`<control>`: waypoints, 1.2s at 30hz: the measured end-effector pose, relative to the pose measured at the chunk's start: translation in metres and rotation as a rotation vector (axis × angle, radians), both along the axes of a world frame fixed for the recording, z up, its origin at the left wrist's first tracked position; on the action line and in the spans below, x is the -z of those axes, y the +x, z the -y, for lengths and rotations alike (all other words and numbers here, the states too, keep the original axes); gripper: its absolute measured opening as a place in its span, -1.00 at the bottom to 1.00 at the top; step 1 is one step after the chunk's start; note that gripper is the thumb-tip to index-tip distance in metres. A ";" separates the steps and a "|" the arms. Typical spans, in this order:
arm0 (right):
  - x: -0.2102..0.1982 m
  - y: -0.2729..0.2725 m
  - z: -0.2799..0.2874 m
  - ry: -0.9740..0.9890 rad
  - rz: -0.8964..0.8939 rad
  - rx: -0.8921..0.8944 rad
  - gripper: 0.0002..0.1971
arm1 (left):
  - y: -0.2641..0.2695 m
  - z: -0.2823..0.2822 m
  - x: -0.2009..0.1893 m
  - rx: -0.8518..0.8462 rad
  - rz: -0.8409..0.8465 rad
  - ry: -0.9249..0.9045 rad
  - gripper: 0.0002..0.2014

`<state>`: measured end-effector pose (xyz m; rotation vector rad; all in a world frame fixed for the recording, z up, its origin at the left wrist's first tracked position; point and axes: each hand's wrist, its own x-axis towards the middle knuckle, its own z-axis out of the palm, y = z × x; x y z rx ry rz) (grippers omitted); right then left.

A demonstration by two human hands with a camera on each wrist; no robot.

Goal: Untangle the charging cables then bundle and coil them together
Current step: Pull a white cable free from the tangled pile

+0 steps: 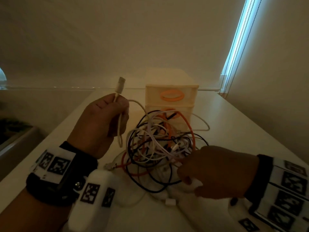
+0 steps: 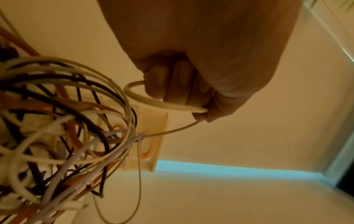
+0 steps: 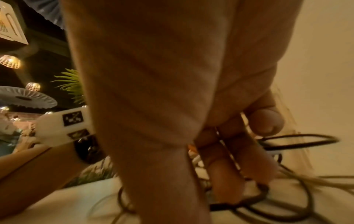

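Observation:
A tangle of white, black and orange charging cables (image 1: 160, 143) lies on the white table (image 1: 242, 134). My left hand (image 1: 107, 118) is raised left of it and grips one white cable (image 1: 119, 131), whose USB plug (image 1: 120, 84) sticks up above the fist. In the left wrist view my left hand (image 2: 182, 91) has its fingers curled round that white cable (image 2: 162, 103), which runs down into the tangle (image 2: 57, 121). My right hand (image 1: 214, 171) rests on the near right side of the pile. Its fingers (image 3: 229, 159) reach down among the tangle's strands (image 3: 287, 197), curled on some.
A small cream drawer unit with orange handles (image 1: 170, 96) stands right behind the tangle, touching some loops. A silver plug on an orange cable (image 1: 109, 166) and a small white plug (image 1: 170, 202) lie near the front. The table's left edge (image 1: 50, 136) drops off beside my left arm.

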<state>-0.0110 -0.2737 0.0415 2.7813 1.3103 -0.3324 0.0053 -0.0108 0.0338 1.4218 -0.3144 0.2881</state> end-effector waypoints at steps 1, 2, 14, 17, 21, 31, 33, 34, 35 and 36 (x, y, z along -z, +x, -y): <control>-0.003 0.001 -0.001 -0.002 -0.025 0.009 -0.79 | 0.001 -0.002 -0.001 -0.016 -0.014 -0.026 -0.78; -0.007 0.003 -0.001 0.014 -0.052 0.019 -0.84 | 0.002 -0.003 0.000 -0.039 -0.030 -0.023 -0.80; -0.003 0.062 -0.063 0.504 0.193 0.146 -0.86 | -0.002 0.000 0.006 0.155 0.021 0.018 -0.82; -0.009 0.064 -0.069 0.347 0.274 0.109 -0.94 | -0.002 -0.002 0.004 0.165 0.053 0.008 -0.83; -0.019 0.065 -0.063 0.171 0.351 0.163 -0.94 | 0.000 -0.008 0.001 0.068 0.038 -0.039 -0.79; -0.058 0.057 -0.049 0.053 0.394 0.325 -0.89 | -0.004 -0.032 -0.018 0.321 0.209 -0.329 -0.62; -0.061 0.054 -0.048 0.065 0.393 0.313 -0.85 | -0.003 -0.025 -0.014 0.195 0.141 -0.276 -0.68; -0.060 0.052 -0.046 0.107 0.396 0.296 -0.80 | -0.001 -0.021 -0.011 0.085 0.099 -0.185 -0.74; -0.059 0.052 -0.046 0.160 0.392 0.280 -0.76 | 0.000 -0.017 -0.007 -0.007 0.053 -0.067 -0.80; -0.057 0.051 -0.045 0.219 0.384 0.267 -0.76 | -0.001 -0.013 -0.004 -0.044 0.013 0.045 -0.83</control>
